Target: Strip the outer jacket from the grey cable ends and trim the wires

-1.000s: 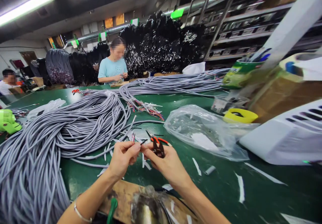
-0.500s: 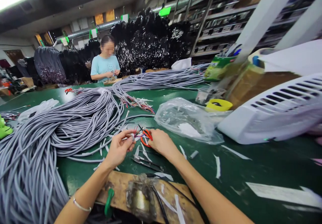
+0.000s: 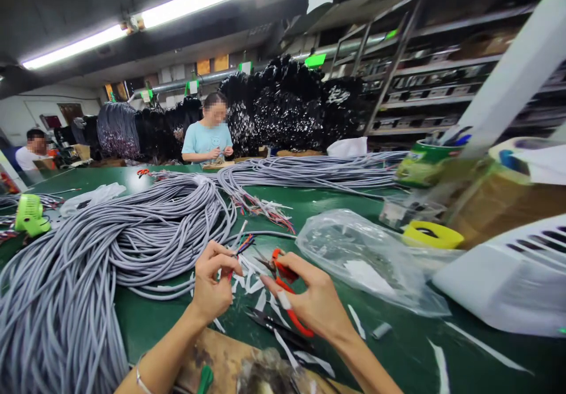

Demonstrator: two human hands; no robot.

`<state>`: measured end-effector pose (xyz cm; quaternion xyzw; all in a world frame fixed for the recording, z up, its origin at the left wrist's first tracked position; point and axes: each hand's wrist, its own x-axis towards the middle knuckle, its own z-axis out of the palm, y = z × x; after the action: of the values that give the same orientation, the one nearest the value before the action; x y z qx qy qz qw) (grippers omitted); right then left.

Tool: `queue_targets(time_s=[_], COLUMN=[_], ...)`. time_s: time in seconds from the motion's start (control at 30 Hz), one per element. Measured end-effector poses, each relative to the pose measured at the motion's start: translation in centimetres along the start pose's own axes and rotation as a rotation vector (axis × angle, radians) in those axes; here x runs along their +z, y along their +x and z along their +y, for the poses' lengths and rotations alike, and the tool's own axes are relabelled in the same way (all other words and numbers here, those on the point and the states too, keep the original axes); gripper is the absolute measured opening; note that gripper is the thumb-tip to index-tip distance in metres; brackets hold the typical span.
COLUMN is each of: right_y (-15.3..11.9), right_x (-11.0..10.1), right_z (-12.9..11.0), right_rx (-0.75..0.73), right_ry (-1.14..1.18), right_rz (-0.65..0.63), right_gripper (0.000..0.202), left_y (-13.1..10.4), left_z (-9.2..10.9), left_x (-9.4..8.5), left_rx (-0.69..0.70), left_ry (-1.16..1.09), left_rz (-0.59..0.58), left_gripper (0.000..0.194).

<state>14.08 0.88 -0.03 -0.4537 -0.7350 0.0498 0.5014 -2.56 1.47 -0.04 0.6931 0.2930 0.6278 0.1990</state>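
My left hand (image 3: 216, 279) pinches the end of a grey cable, where thin coloured wires (image 3: 244, 244) fan out beyond the fingertips. In my right hand (image 3: 312, 294) are orange-handled scissors (image 3: 283, 288), with the fingers through and around the handles and the blades pointing left toward the wires. The blades do not touch the wires. Beneath the hands, white strips (image 3: 252, 282) lie scattered on the green table (image 3: 150, 317). A dark pair of snips (image 3: 278, 327) lies just below the scissors.
Bundled grey cables (image 3: 132, 235) cover the left side. To the right are a clear plastic bag (image 3: 354, 258), yellow tape (image 3: 433, 235), a green container (image 3: 420, 164) and a white slotted casing (image 3: 513, 282). A person (image 3: 207, 134) works across the table; another person (image 3: 35, 149) is far left.
The view has shifted, so the scene sits lower and further right. My hands have moved apart, and the scissors have come away from the wires, their handles now spread wider.
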Motion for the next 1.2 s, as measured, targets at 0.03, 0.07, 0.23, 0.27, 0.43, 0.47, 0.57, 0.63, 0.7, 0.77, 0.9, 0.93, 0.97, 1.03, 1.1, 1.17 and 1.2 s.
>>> queue_targets(time_s=[0.03, 0.07, 0.23, 0.27, 0.43, 0.47, 0.57, 0.63, 0.7, 0.77, 0.9, 0.93, 0.97, 1.03, 1.1, 1.17, 1.2], right_y=[-0.1, -0.1, -0.4, -0.5, -1.5, -1.6, -1.9, -2.0, -1.9, -1.7, -1.3, -1.3, -1.4, -1.5, -1.6, -1.4, -1.2], right_x=[0.1, 0.2, 0.5, 0.6, 1.1, 1.1, 1.2, 1.2, 1.0, 0.8, 0.7, 0.8, 0.9, 1.1, 1.1, 0.7, 0.3], right_z=[-0.3, -0.5, -0.4, -0.3, 0.3, 0.4, 0.2, -0.1, -0.5, -1.0, -1.6, -1.5, -1.4, -1.1, -0.7, -0.5, -0.3], right_rx=[-0.034, -0.054, -0.114, -0.126, -0.166, -0.167, -0.175, -0.159, -0.075, 0.054, 0.199, 0.235, 0.276, 0.351, 0.384, 0.408, 0.426], right_ry=[0.004, 0.005, -0.016, -0.028, -0.103, -0.122, -0.163, -0.153, -0.106, 0.002, 0.372, 0.433, 0.461, 0.444, 0.408, 0.424, 0.451], right_rz=[0.027, 0.041, 0.017, 0.015, -0.010, -0.018, -0.014, 0.029, 0.099, 0.106, -0.035, -0.008, 0.052, 0.174, 0.232, 0.280, 0.323], right_gripper=[0.023, 0.022, 0.018, 0.018, 0.015, 0.016, 0.019, 0.026, 0.034, 0.036, 0.032, 0.036, 0.038, 0.036, 0.035, 0.034, 0.034], left_y=[-0.1, -0.1, -0.3, -0.2, -0.1, -0.1, 0.0, 0.0, 0.0, -0.2, -0.9, -1.0, -1.0, -0.7, -0.3, -0.3, -0.6], left_z=[0.0, 0.0, 0.4, 0.5, 0.9, 0.8, 0.6, 0.4, 0.4, 0.5, 0.7, 0.6, 0.5, 0.2, 0.2, 1.2, 2.1], left_x=[0.0, 0.1, 0.6, 0.6, 0.7, 0.7, 0.8, 1.0, 1.2, 1.4, 1.8, 1.9, 1.9, 1.9, 1.6, 0.8, 0.2], left_rx=[0.014, 0.024, 0.002, -0.021, -0.198, -0.221, -0.279, -0.359, -0.451, -0.493, -0.452, -0.440, -0.436, -0.444, -0.420, -0.345, -0.308], left_ry=[0.013, 0.027, 0.043, 0.027, -0.096, -0.130, -0.256, -0.377, -0.489, -0.522, -0.369, -0.309, -0.246, -0.121, 0.016, 0.155, 0.214], left_rz=[-0.004, -0.019, -0.126, -0.134, -0.138, -0.136, -0.146, -0.129, -0.093, -0.060, -0.115, -0.162, -0.214, -0.316, -0.381, -0.404, -0.406], left_gripper=[0.025, 0.025, 0.029, 0.030, 0.035, 0.036, 0.031, 0.023, 0.029, 0.037, 0.029, 0.026, 0.023, 0.020, 0.018, 0.017, 0.017])
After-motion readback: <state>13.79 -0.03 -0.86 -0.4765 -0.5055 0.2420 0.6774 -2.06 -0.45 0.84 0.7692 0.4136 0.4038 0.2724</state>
